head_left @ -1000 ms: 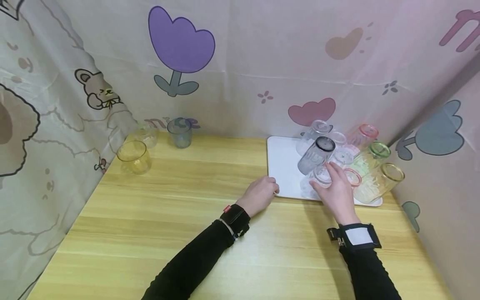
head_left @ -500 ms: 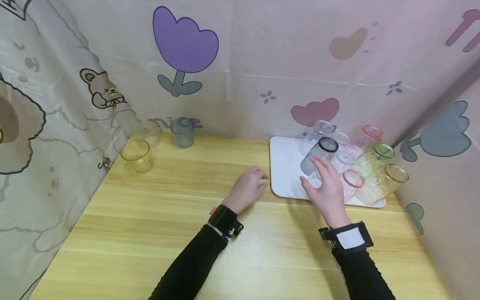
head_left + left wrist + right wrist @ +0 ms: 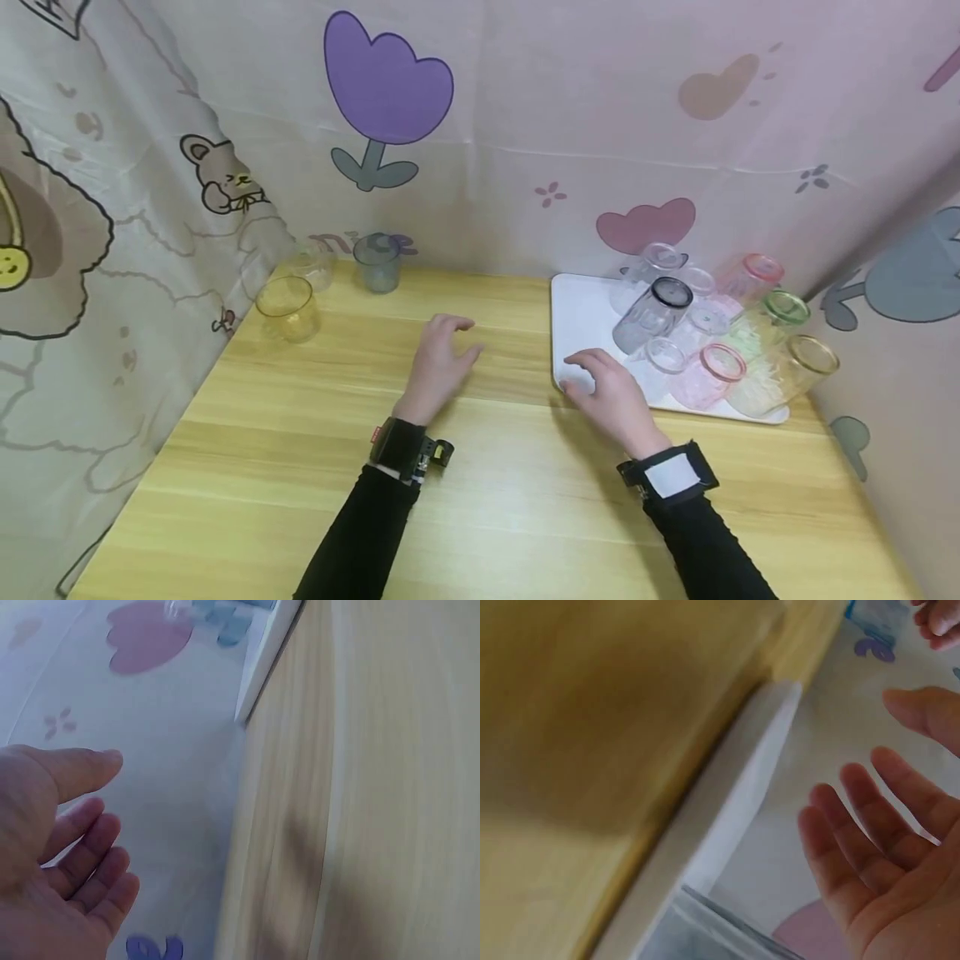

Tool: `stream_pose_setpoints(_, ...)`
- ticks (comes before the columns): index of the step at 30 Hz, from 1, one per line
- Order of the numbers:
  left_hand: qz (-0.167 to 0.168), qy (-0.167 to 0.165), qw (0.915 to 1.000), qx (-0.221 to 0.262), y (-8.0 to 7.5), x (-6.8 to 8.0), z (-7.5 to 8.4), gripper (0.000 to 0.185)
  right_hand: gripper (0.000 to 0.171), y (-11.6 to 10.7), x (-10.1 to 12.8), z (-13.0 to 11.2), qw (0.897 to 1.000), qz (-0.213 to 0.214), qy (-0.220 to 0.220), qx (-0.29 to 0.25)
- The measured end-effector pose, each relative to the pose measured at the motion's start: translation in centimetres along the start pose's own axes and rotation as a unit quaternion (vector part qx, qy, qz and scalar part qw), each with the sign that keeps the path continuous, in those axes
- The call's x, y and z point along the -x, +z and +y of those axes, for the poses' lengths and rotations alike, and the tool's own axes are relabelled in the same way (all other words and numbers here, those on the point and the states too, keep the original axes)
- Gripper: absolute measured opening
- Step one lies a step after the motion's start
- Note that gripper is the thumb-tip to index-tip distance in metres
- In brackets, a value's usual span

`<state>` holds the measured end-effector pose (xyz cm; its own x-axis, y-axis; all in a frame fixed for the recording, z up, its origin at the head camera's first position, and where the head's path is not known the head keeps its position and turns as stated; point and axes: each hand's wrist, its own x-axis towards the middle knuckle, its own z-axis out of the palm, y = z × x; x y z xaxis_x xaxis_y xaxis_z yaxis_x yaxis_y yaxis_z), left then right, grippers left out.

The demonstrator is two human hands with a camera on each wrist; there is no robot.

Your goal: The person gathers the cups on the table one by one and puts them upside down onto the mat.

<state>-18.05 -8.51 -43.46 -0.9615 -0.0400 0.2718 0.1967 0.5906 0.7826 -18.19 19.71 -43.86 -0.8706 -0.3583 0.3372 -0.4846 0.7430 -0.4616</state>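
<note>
Hanging loosely over the wooden table (image 3: 487, 517), the left hand (image 3: 437, 367) is released, with the thumb apart from the softly bent fingers, and it holds nothing. It is situated between the tray on the right side and three glasses on the left side: a yellow tinted glass (image 3: 288, 312), a clear glass (image 3: 313, 265) just behind it, and a blue-grey glass (image 3: 378, 265) near the back edge. The right hand (image 3: 615, 400) is also released, its fingers slightly curved and grasping no object; it is at the front left corner of the white tray (image 3: 573, 312), and in the right wrist view its fingers appear apart from the tray edge. On this tray many glasses stand close together, mostly in its right part. Nearest to the right hand is a clear front glass (image 3: 660, 362), and beside it is a pink-rimmed glass (image 3: 699, 387). Behind the clear one there is a dark-rimmed glass (image 3: 648, 318). Along the right side stand a gold-rimmed glass (image 3: 783, 383), a green-rimmed glass (image 3: 772, 321) and a red-rimmed glass (image 3: 746, 283). Both arms wear black sleeves (image 3: 360, 533), and a printed cloth (image 3: 510, 100) covers the wall behind.
</note>
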Motion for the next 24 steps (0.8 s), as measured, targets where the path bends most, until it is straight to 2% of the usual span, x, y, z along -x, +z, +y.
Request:
stream_pose_setpoints(7, 0.067, -0.03, 0.9972, 0.01, -3.0, 0.3, -2.1, 0.063, 0.036, 1.1, -0.1, -0.2, 0.997, -0.074, 0.024, 0.024)
stream_pose_setpoints(12, 0.134, -0.049, 0.9898, 0.011, -5.4, 0.8, -3.7, 0.076, 0.04, 1.3, -0.3, -0.3, 0.994, -0.091, 0.045, 0.036)
stream_pose_setpoints(19, 0.232, -0.07, 0.9701, 0.01, -8.6, 1.6, -6.4, 0.087, 0.029, 1.7, -0.5, -0.3, 0.994, -0.082, 0.056, 0.05)
stream_pose_setpoints(24, 0.293, -0.103, 0.9501, 0.027, -10.6, 2.0, -8.0, 0.096, 0.022, 2.0, -0.5, -0.2, 0.995, -0.067, 0.033, 0.059)
